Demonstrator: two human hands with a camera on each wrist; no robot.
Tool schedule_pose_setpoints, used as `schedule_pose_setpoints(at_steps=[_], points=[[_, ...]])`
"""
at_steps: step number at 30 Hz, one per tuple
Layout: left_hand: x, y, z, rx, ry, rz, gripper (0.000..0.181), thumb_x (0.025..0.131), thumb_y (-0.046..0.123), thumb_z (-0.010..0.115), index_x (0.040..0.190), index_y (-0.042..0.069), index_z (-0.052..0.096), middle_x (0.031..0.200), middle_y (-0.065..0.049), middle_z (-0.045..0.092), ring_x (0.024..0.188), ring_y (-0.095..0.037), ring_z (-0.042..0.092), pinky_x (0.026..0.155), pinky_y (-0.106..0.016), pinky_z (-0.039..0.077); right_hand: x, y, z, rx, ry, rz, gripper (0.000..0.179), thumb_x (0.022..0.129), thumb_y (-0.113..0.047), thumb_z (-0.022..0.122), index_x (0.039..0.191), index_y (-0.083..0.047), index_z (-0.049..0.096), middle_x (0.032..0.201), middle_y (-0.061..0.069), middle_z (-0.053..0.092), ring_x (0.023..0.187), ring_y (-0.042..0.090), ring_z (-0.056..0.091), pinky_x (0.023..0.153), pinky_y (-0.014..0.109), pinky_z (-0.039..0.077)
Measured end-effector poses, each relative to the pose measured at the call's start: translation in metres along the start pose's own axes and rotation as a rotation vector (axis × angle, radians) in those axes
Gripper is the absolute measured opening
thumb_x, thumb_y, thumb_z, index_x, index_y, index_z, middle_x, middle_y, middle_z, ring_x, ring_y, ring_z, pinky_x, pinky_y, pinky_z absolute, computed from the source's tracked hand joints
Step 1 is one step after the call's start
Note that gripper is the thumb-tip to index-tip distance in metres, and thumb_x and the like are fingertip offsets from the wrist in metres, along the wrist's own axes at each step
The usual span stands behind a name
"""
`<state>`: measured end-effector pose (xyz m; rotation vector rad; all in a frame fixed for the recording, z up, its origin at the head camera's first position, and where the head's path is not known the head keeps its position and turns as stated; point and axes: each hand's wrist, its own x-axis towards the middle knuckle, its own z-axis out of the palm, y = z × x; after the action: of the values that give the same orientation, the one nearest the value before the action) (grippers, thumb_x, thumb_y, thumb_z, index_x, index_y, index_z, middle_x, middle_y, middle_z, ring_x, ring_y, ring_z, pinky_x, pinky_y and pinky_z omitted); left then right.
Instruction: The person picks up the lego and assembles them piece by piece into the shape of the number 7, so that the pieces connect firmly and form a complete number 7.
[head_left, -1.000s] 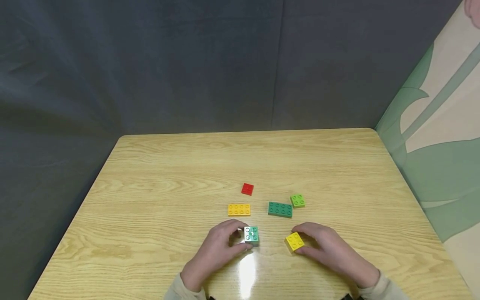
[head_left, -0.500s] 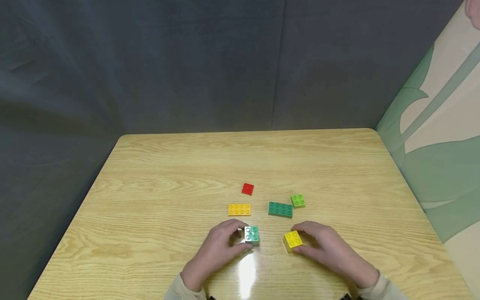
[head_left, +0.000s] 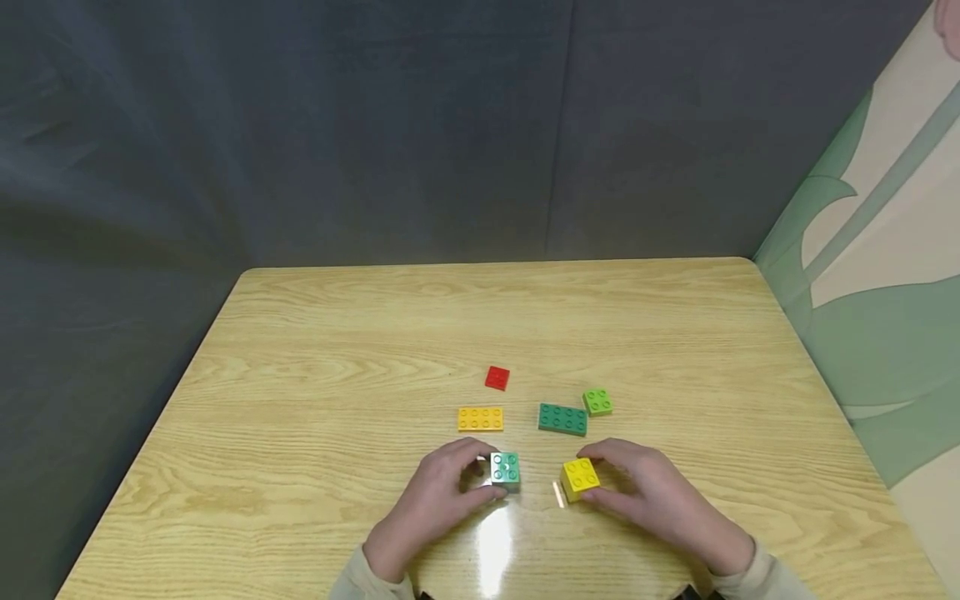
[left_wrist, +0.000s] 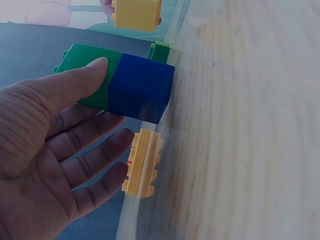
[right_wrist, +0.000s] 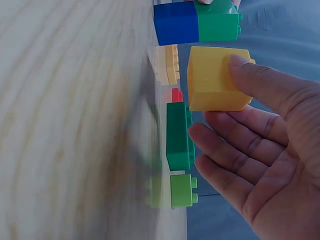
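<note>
the left hand (head_left: pixel 438 485) pinches a green brick (head_left: pixel 505 467) stacked on a blue brick (left_wrist: pixel 142 86); the right hand (head_left: pixel 639 482) grips a yellow brick (head_left: pixel 580 475) nearby — raised slightly off the table (head_left: pixel 337 333), it seems — with an orange brick (head_left: pixel 481 419) lying just beyond.

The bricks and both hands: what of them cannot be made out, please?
Head view: the blue brick, mostly hidden under the green brick.
Left wrist view: the red brick, nearly all hidden behind the orange brick.
Left wrist view: the right hand, mostly behind the yellow brick and beyond the top edge.
Right wrist view: the left hand, mostly cut off by the top edge.
</note>
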<state>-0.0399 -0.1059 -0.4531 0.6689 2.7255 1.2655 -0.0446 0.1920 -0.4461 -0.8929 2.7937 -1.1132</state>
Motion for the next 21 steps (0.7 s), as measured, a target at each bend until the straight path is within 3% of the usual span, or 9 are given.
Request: schedule_pose_setpoints(at_steps=[10,21], points=[[0.001,-0.001,0.000,-0.011,-0.014,-0.021,0.033,0.080,0.027,0.081,0.108,0.021,0.066,0.098,0.016,0.061,0.087,-0.011,0.059,0.078,-0.025,0.051,0.006,-0.006,-0.001,-0.010,0.012,0.024,0.037,0.080,-0.024,0.082,0.112,-0.012,0.068,0.108,-0.008,0.068,0.096,0.009,0.063,0.082,0.036,0.055],[0.001,-0.001,0.000,-0.002,-0.023,-0.021,0.033,0.079,0.027,0.081,0.108,0.021,0.066,0.097,0.015,0.061,0.087,-0.010,0.059,0.077,-0.026,0.052,0.015,-0.018,-0.001,-0.004,0.085,-0.067,0.037,0.078,-0.019,0.083,0.111,-0.012,0.069,0.108,-0.005,0.069,0.094,0.012,0.065,0.079,0.036,0.056]])
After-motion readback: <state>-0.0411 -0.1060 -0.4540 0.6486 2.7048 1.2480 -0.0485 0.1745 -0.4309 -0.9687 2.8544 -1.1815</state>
